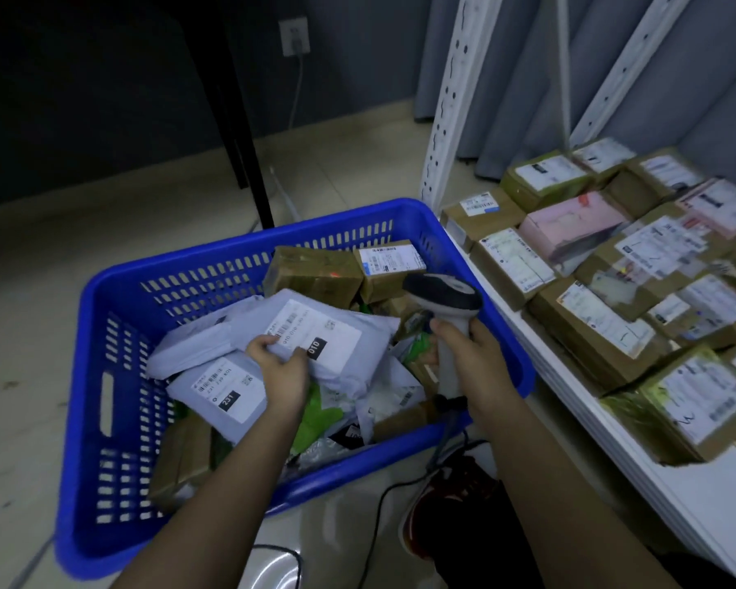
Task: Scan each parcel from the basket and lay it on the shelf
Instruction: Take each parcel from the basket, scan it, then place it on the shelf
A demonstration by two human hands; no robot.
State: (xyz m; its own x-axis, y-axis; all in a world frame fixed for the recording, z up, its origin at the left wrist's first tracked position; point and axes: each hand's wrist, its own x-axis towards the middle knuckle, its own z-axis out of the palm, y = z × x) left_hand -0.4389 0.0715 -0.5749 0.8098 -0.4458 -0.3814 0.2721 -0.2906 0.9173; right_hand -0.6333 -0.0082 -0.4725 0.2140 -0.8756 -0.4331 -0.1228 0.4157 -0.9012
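I observed the blue basket [115,418] standing on the tiled floor [30,299], left of the white shelf [676,495]. The basket held a mixed load: grey mailer bags, green bags and brown taped boxes. My left hand [281,371] reached into the basket and pinched the near edge of the grey parcel [328,333] between thumb and curled fingers; the parcel lay label-up on top of the pile, its label bearing a black tag marked 010. A second grey mailer [222,391], tagged 231, lay just left of that hand, partly under the first parcel. My right hand [472,354] gripped the handle of the barcode scanner [445,297], fingers wrapped round it, with the scanner head above the right part of the basket, toward its far side, and pointing left over the parcels. A small red dot showed on a brown box [315,272] at the far side of the basket. The scanner cable [383,503] trailed down to the floor near a red shoe [438,508]. On the shelf, labelled boxes [604,329] lay close together in rows, with one pink parcel [570,227] among them toward the far end.
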